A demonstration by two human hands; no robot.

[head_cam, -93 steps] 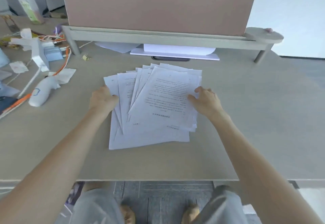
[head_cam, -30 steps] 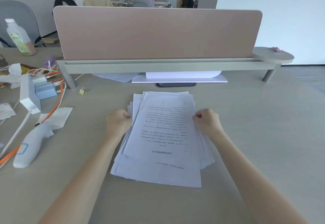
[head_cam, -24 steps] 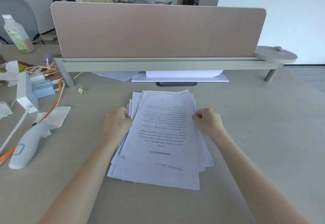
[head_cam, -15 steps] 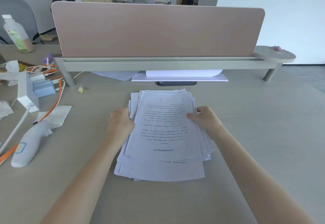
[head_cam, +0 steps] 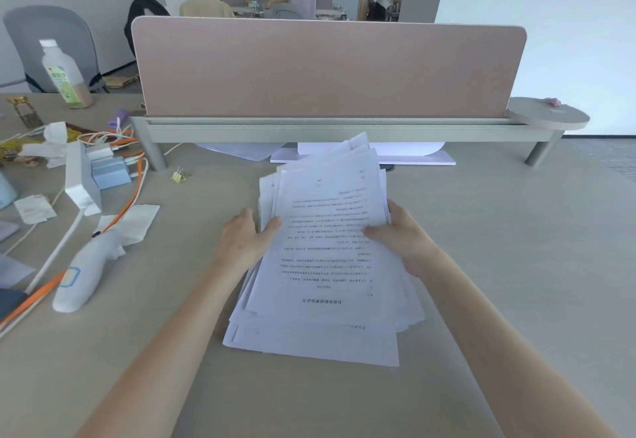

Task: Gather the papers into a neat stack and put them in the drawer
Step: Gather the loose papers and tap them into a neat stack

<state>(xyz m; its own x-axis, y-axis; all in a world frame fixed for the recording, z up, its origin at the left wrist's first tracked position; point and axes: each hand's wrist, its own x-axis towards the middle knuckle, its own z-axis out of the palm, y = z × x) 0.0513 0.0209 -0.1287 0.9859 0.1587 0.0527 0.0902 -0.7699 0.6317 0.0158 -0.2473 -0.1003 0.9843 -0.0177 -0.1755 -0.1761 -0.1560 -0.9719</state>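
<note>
A loose stack of white printed papers (head_cam: 327, 258) lies in the middle of the beige desk (head_cam: 499, 248), its sheets fanned and uneven. The far end of the stack is lifted off the desk and tilts up toward the partition, while the near end rests on the desk. My left hand (head_cam: 246, 239) grips the stack's left edge with the thumb on top. My right hand (head_cam: 401, 234) holds the right edge, fingers under and thumb over the top sheet. No drawer is in view.
A pink partition (head_cam: 327, 66) on a grey shelf rail (head_cam: 327, 129) bounds the desk's far side, with white sheets (head_cam: 409, 153) beneath it. At left lie a white handheld device (head_cam: 84, 272), orange cables (head_cam: 130, 196), chargers (head_cam: 106, 167), a binder clip (head_cam: 179, 176) and a bottle (head_cam: 65, 74).
Both hands have shifted from pressing the stack's sides to gripping it, and the far end of the papers has risen off the desk. The sheets sit closer together than three seconds ago.
</note>
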